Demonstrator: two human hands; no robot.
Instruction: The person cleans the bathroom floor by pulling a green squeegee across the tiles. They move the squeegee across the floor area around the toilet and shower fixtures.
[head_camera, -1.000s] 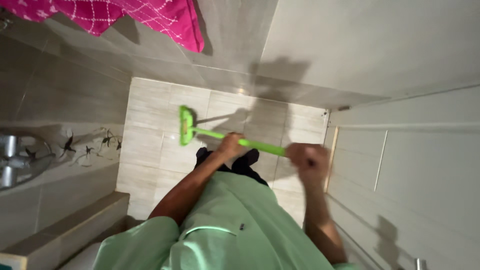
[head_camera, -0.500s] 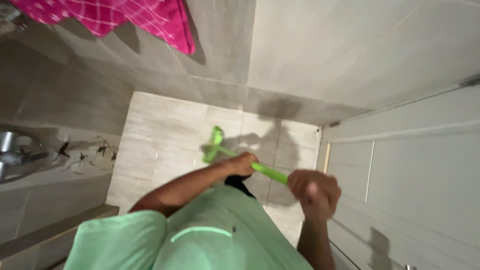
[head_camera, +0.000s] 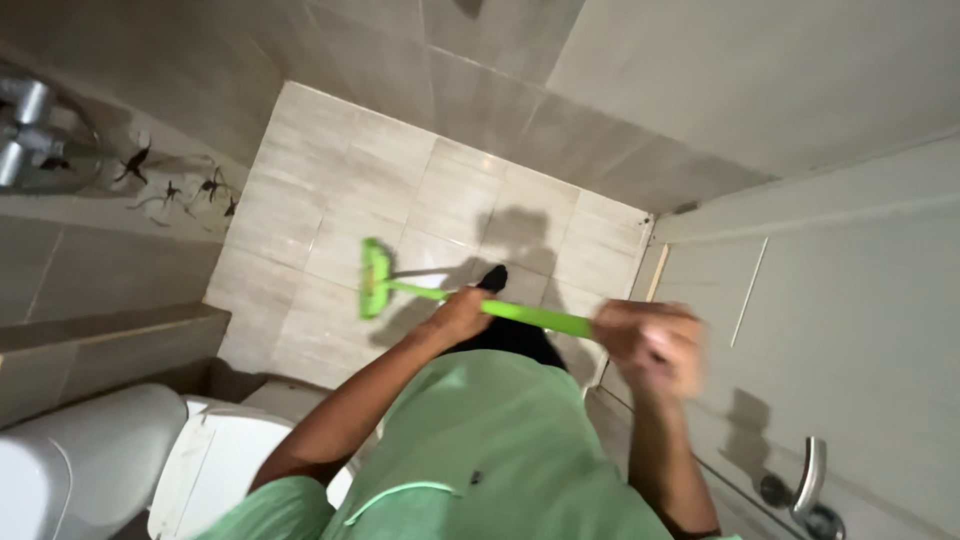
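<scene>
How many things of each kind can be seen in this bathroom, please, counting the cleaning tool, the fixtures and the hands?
Green floor wiper: 1
White toilet: 1
Metal door handle: 1
Hands, both gripping the wiper's handle, left hand and right hand: 2
Total: 5
</scene>
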